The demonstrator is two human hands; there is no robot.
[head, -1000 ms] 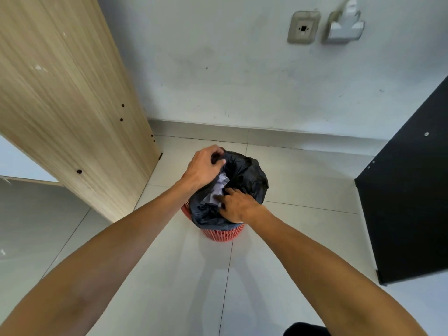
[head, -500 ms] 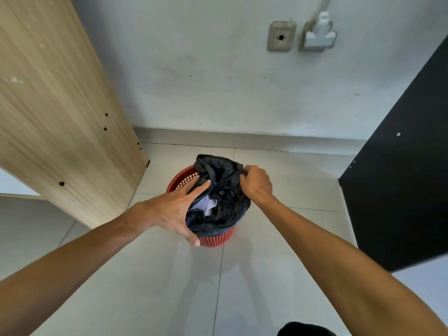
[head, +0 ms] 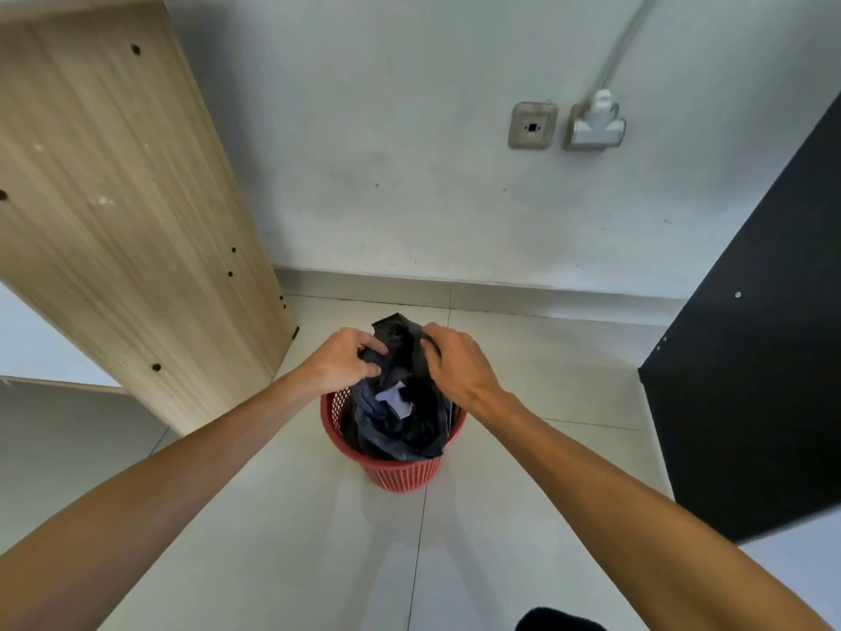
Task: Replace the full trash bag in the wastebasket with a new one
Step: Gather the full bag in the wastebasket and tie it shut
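A pale wall (head: 409, 152) rose behind a tiled floor (head: 296, 539), with a wooden panel (head: 113, 198) at the left and a black panel (head: 751, 380) at the right. A red wastebasket (head: 400, 473) stood on the floor between them, holding a black trash bag (head: 405, 425) with white paper (head: 395, 398) showing inside. The left hand (head: 339, 362) and right hand (head: 457, 362) each gripped the bag's gathered top, fingers curled into the plastic. Two wall sockets (head: 532, 126) sat above.
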